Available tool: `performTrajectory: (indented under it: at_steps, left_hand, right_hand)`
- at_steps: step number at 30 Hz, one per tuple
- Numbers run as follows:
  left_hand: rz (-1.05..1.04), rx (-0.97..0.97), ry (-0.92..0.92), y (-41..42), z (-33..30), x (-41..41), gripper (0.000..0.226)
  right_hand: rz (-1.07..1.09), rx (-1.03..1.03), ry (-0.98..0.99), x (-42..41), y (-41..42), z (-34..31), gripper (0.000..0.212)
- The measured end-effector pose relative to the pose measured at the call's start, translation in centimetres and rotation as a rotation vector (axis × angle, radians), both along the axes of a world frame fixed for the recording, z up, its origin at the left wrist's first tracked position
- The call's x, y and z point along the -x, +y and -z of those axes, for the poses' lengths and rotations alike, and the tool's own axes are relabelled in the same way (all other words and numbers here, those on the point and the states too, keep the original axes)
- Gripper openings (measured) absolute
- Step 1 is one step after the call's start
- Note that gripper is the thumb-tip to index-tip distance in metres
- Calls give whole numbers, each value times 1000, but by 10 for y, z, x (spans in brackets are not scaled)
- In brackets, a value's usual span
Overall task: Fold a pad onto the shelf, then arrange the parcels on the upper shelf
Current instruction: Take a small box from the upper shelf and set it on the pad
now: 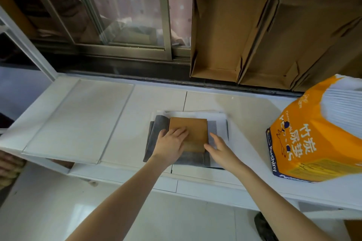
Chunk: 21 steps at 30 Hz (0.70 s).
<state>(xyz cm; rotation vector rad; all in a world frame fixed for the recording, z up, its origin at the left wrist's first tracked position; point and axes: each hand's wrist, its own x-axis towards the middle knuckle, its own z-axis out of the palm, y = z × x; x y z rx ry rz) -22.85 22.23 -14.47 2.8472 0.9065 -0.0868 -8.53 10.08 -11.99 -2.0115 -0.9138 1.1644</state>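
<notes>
On the white tiled shelf (82, 121), the folded grey-and-white pad (217, 129) sits mid-ledge with a flat brown cardboard parcel (193, 130) lying on it. Left hand (170, 144) rests flat on the parcel's near-left corner, grip wide, holding nothing. Right hand (219, 147) touches its right edge, fingers spread too. Further right stands an orange plastic pack of pads (313, 143).
</notes>
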Motion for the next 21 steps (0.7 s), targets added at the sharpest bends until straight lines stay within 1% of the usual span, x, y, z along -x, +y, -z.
performTrajectory:
  at_steps: [3,5,10,15,21]
  left_hand:
    - [4,3,112,-5,-7,1,55]
    - [46,-39,114,-8,-18,3,59]
    - [109,-122,27,-23,-74,16,63]
    - [100,-213,-44,-42,-152,39,67]
    - [176,-365,-262,-80,-247,90,64]
  right_hand:
    - [-60,-44,-89,0,-3,-12,58]
    - [-88,-73,-147,1,-7,-26,58]
    - [-165,-129,-377,7,-21,-76,61]
    - [-140,-242,-573,30,-47,-151,60]
    - [-168,-359,-818,81,-100,-249,60]
